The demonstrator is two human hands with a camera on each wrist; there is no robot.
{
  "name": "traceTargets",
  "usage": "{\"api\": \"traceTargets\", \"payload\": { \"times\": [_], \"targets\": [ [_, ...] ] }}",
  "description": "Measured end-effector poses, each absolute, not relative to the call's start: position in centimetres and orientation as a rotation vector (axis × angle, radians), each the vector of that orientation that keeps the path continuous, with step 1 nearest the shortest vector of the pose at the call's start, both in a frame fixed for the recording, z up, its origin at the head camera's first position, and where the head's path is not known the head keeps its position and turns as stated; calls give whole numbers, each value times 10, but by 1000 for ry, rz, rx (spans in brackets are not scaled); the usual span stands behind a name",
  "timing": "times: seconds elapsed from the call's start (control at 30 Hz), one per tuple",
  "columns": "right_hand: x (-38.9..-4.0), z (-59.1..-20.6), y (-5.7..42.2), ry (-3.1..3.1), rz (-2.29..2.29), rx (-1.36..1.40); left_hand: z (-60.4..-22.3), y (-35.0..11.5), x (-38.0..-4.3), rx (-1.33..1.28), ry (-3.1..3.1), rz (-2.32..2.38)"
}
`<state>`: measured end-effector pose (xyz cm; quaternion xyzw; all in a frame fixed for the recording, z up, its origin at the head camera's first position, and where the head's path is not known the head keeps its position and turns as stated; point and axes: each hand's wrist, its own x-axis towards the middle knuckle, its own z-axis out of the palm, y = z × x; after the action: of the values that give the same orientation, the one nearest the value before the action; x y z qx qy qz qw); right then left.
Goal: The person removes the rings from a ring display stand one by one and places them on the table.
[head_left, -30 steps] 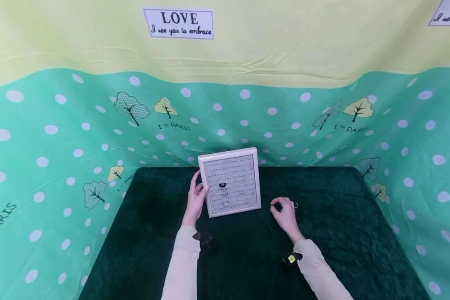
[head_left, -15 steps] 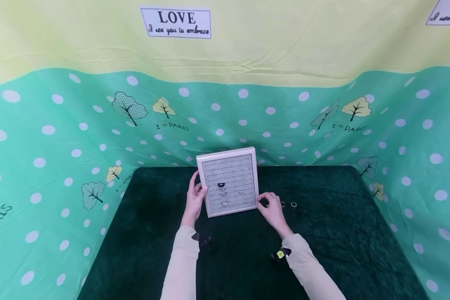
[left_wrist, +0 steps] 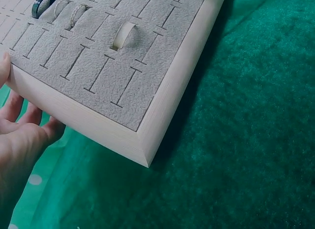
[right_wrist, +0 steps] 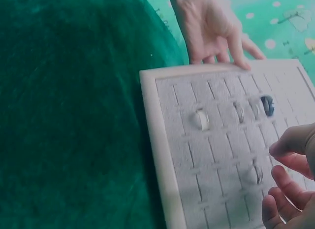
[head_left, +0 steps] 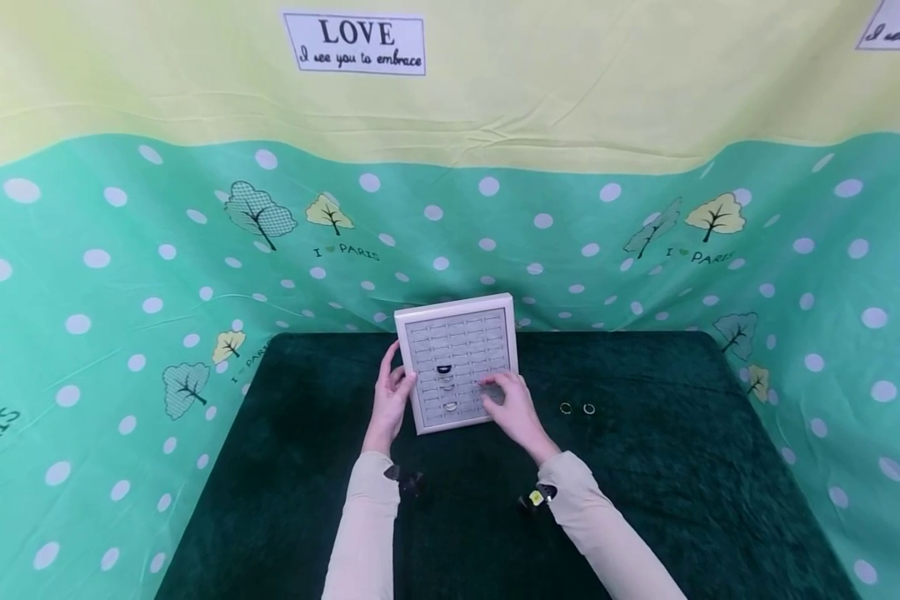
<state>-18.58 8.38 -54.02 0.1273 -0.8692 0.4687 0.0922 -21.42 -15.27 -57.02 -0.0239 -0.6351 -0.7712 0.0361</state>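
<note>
A white-framed ring display tray (head_left: 456, 311), its grey padded face slotted in rows, stands tilted up. My left hand (head_left: 392, 404) grips its left edge, thumb in front and fingers behind, as the left wrist view shows. A black ring (left_wrist: 43, 6), two slim rings and a wide silver ring (left_wrist: 124, 35) sit in slots. Over the right part of the face, my right hand (head_left: 512, 408) pinches thumb and forefinger together on something tiny, seemingly a ring, mostly hidden by the fingertips. Just beside these fingers another ring (right_wrist: 257, 173) sits in its slot.
Two loose rings, a gold-toned ring (head_left: 566, 408) and a silver ring (head_left: 588, 409), lie on the dark green cloth (head_left: 667, 467) right of the tray. A patterned fabric curtain (head_left: 487, 225) surrounds the back and sides.
My right hand has moved left from beside the loose rings to the tray's face, uncovering the gold-toned ring on the cloth. The left hand and tray have stayed put.
</note>
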Motion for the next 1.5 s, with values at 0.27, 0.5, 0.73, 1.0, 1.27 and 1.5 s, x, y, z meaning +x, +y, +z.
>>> {"api": "traceTargets", "payload": {
  "times": [0.27, 0.5, 0.73, 1.0, 1.27, 1.5],
  "targets": [
    [-192, -532, 65, -2575, 1392, 474, -568, -152, -214, -67, -1947, -2367],
    [-200, -527, 52, -2534, 1406, 514, -569, -150, -214, -85, -1924, -2389],
    [-206, -528, 43, -2540, 1401, 530, -571, -148, -213, -80, -1921, -2400],
    [-208, -531, 35, -2560, 1411, 517, -566, -151, -214, -92, -1898, -2443],
    [-209, -533, 29, -2550, 1442, 477, -551, -151, -206, -88, -1890, -2465],
    [-209, -535, 26, -2535, 1430, 476, -554, -152, -206, -102, -1894, -2464]
  ]
}}
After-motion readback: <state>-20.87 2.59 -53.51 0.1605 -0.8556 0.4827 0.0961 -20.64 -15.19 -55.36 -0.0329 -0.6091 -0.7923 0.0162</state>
